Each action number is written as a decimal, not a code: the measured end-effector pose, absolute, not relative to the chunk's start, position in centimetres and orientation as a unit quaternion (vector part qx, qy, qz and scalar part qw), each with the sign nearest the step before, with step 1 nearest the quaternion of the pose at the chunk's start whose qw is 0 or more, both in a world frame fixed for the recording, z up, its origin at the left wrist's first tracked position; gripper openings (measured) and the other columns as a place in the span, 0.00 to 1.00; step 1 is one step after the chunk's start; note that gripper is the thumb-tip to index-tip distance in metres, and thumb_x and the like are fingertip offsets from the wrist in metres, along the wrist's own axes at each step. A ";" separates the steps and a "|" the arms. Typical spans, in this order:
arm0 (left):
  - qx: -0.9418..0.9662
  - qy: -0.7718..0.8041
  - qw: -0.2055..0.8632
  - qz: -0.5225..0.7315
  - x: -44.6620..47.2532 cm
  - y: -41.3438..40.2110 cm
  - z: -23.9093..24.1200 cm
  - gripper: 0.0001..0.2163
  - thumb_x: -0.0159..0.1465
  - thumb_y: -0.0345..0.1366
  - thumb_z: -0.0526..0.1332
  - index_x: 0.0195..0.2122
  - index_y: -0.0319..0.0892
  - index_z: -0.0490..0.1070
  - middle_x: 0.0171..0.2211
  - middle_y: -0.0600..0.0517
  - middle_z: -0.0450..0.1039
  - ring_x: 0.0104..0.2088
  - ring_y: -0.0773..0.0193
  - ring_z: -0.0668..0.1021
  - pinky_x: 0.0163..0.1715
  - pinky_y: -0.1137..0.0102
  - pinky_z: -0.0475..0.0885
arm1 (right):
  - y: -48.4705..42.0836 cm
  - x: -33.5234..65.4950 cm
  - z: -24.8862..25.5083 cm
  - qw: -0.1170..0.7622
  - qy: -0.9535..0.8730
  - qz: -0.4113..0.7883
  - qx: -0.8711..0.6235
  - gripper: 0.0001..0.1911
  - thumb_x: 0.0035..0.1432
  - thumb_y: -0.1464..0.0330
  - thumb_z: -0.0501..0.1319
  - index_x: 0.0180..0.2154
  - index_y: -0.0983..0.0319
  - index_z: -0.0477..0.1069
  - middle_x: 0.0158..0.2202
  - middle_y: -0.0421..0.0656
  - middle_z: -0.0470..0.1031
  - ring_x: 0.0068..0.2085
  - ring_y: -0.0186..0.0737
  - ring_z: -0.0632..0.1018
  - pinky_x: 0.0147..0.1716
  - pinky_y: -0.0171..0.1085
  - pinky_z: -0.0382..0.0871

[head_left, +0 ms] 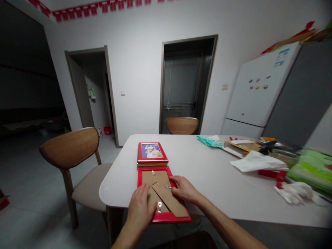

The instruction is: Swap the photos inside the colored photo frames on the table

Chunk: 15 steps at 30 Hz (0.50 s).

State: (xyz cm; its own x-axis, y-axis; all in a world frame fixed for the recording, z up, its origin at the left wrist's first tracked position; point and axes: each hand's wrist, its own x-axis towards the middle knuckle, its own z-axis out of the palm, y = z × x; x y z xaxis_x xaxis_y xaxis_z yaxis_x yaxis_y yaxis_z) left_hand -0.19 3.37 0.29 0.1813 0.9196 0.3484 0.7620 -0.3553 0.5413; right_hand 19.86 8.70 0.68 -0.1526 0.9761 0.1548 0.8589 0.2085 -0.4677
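A red picture frame lies face down near the table's front edge. Its brown backing board faces up, with several metal clips and a cardboard stand leg set slantwise across it. My left hand grips the frame's left side, its thumb beside the lower clip. On the opposite side my right hand holds the edge, with bent fingers close to the right clip. Just beyond sits a stack of frames; the top one is red and shows a photo of people.
The white table carries clutter on its right: a teal packet, white paper, a green package and white gloves. Wooden chairs stand at the left and far side. A fridge stands behind.
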 end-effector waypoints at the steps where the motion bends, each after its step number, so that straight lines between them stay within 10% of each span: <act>1: 0.739 0.575 0.138 0.323 -0.9 4.0 0.1 0.24 0.50 0.33 0.55 0.50 0.36 0.59 0.52 0.43 0.61 0.52 0.57 0.63 0.52 0.63 0.55 | 8.4 19.8 0.9 0.210 -0.747 0.139 -0.615 0.22 0.42 0.70 0.55 0.43 0.58 0.68 0.43 0.43 0.70 0.44 0.41 0.68 0.41 0.35 0.58; 15: 0.705 0.603 0.189 0.323 -2.1 4.7 0.0 0.26 0.50 0.31 0.54 0.52 0.33 0.56 0.54 0.43 0.58 0.54 0.61 0.61 0.53 0.70 0.54 | 7.8 17.6 0.7 0.211 -0.714 0.064 -0.665 0.11 0.50 0.67 0.53 0.33 0.60 0.72 0.32 0.45 0.74 0.35 0.37 0.73 0.31 0.31 0.58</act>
